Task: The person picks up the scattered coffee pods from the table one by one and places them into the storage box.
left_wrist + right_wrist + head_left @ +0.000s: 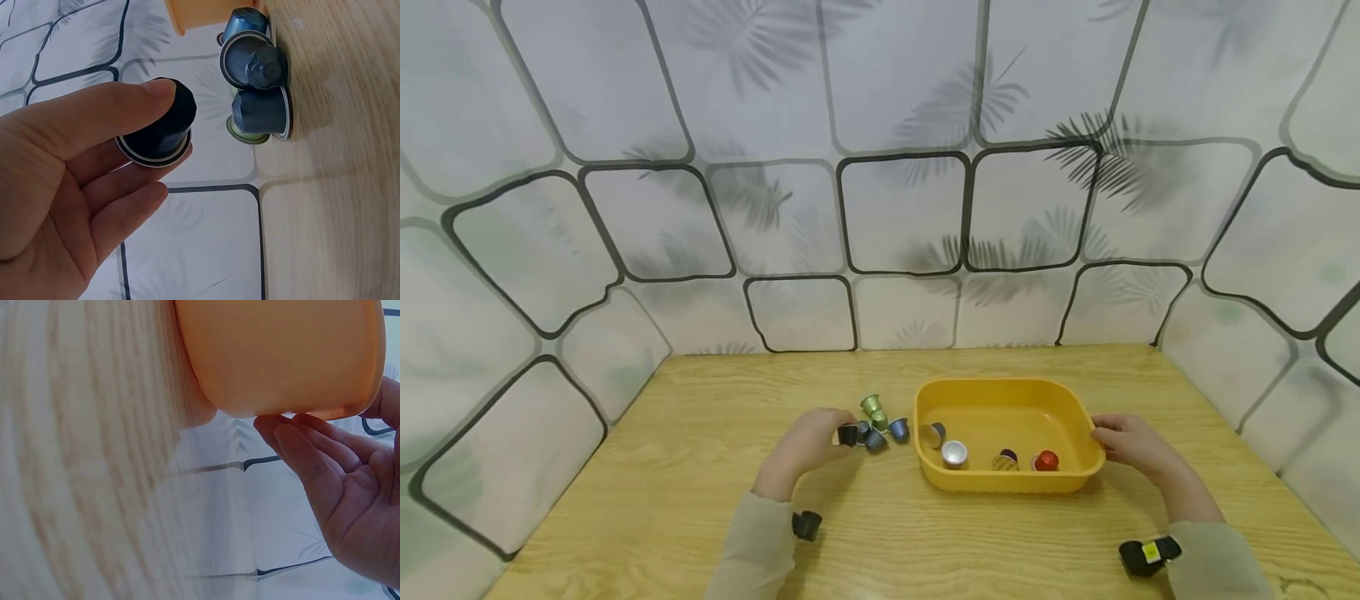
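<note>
My left hand pinches a black coffee capsule between thumb and fingers, its rimmed end tilted downward in the left wrist view. Just beyond it lies a small cluster of capsules: green ones, a blue one and dark blue-grey ones. To the right stands a yellow tray. At its right end my right hand holds the rim, with fingers against the outer wall in the right wrist view; the thumb is partly cut off there.
Inside the tray, along its left and front sides, are a silver-white capsule, a red one, a gold-and-purple one and a brownish one. The wooden table meets a patterned backdrop behind and at both sides.
</note>
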### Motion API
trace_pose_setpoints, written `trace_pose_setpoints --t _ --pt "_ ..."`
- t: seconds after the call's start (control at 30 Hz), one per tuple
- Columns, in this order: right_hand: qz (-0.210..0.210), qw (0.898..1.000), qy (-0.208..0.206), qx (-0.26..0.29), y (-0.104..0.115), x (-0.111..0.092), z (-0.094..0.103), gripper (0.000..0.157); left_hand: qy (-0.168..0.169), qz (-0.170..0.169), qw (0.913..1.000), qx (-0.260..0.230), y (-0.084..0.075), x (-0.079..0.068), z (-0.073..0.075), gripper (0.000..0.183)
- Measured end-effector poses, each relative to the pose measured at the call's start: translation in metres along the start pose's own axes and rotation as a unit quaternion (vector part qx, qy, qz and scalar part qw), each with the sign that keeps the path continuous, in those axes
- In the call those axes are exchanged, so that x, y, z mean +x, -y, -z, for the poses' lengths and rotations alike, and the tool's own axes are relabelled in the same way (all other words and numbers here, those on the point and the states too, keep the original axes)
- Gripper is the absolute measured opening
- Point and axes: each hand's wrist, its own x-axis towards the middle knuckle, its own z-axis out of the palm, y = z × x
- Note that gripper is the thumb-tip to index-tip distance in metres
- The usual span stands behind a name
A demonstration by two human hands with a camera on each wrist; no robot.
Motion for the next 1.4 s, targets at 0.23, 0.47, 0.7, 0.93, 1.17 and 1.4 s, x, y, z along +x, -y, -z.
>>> trace_pose_setpoints --t 0.23,0.47,0.7,0.93,1.17,1.4 --pt "0.001 1.0 0.0 -0.002 0.002 0.0 -0.001 0.042 -0.011 0.003 0.9999 -0.004 -0.002 0.0 0.001 0.027" --pt "0.006 1.0 0.002 0.001 0.0 0.0 -0.001 0.041 -0.018 -0.004 0.9997 0.015 -0.004 0.005 0.001 0.033" --pt "0.006 1.0 -0.006 -0.001 -0.003 0.002 0.0 0.041 -0.018 -0.009 0.9998 -0.003 -0.01 0.012 -0.001 0.037" --pt "0.0 1.0 -0.007 -0.007 -0.002 0.003 0.0 0.042 -0.008 -0.013 0.9999 -0.002 -0.018 0.019 -0.004 0.036" --pt "-0.006 1.0 -0.01 -0.007 -0.002 0.002 -0.001 0.042 -0.001 -0.016 0.9999 -0.002 -0.028 0.027 -0.005 0.036" --pt "-0.003 1.0 -0.009 -0.002 -0.002 0.003 -0.001 0.041 0.004 -0.017 0.9998 0.004 -0.037 0.037 -0.01 0.037"
